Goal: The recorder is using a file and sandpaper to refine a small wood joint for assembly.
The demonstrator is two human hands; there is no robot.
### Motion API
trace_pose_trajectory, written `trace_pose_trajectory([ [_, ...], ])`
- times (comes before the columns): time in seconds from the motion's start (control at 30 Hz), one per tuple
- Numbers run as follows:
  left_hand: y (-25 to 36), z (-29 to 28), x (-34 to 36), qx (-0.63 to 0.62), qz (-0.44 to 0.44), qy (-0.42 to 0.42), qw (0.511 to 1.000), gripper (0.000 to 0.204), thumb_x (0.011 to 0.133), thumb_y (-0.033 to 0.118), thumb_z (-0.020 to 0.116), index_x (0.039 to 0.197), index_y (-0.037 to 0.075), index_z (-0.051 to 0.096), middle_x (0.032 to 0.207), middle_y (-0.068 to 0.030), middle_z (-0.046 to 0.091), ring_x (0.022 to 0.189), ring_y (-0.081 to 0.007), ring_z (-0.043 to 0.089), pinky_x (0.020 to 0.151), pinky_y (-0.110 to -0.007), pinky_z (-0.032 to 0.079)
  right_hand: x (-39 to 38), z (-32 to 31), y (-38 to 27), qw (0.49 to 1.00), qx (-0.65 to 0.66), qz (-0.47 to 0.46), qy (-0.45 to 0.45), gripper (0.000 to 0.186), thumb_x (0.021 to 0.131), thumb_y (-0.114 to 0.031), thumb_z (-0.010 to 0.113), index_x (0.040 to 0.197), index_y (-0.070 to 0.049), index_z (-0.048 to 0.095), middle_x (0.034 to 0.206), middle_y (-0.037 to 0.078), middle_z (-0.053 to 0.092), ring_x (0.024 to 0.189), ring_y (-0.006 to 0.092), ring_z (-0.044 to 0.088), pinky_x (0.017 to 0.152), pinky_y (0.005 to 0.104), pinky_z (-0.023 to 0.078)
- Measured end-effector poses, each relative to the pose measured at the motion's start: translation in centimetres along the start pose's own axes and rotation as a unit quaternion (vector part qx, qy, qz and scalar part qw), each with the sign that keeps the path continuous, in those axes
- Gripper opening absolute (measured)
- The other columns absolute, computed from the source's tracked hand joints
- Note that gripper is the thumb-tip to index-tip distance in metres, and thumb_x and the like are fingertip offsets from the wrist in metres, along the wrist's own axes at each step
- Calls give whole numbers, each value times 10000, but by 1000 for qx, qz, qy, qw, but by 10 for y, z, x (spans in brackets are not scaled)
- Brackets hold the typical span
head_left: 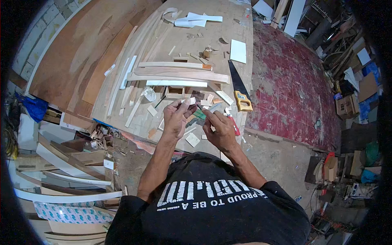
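Above the near edge of the wooden workbench (122, 118), my left hand (176, 118) pinches a small pale block (192, 101) between thumb and fingers. My right hand (221, 130) is close by on the right, its fingers curled in a pinch. Something thin and dark shows at its fingertips, too small to name. Beneath and between both hands lie small wood offcuts (192, 140) and a green piece (199, 114). A red-handled tool (234, 125) rests just beyond my right hand, partly hidden by it.
A handsaw (242, 98) with a yellow handle lies along the bench's right side. Long wooden strips (181, 74) cross the middle, near a white rectangular panel (238, 51) and a clear plastic bag (149, 94). Curved boards (67, 167) are stacked at the lower left.
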State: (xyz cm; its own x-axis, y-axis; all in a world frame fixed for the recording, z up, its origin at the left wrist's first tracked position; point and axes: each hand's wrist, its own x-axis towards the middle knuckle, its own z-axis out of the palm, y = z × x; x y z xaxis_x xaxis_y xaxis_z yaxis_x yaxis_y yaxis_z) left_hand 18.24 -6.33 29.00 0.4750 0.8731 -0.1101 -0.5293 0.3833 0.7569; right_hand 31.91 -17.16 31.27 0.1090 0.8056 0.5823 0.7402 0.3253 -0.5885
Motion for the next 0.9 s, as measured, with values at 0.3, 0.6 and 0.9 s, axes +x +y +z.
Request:
trace_pose_trajectory([
  [0.3,1,-1,-4,14,-11,1,1000,185,958,104,630,1037,-63,644,988,-144,697,912,-204,700,837,-305,575,0,-11,-8,999,-10,-4,-38,425,714,60,690,1134,27,634,747,110,569,642,244,612,553,346,498],
  [0.6,-1,5,-13,14,-4,-22,1000,204,964,127,626,1038,-63,644,981,-143,701,873,-193,700,816,-300,577,-3,-10,-8,1000,-19,5,22,466,716,77,686,1175,5,644,734,99,574,608,201,586,539,332,477],
  [0.9,-5,-5,-14,29,-19,4,999,217,965,118,622,1068,-72,642,1018,-163,704,881,-190,703,817,-290,581,-16,-11,-13,999,17,-2,-38,432,725,50,692,1150,13,623,753,102,571,622,240,608,541,355,499],
])
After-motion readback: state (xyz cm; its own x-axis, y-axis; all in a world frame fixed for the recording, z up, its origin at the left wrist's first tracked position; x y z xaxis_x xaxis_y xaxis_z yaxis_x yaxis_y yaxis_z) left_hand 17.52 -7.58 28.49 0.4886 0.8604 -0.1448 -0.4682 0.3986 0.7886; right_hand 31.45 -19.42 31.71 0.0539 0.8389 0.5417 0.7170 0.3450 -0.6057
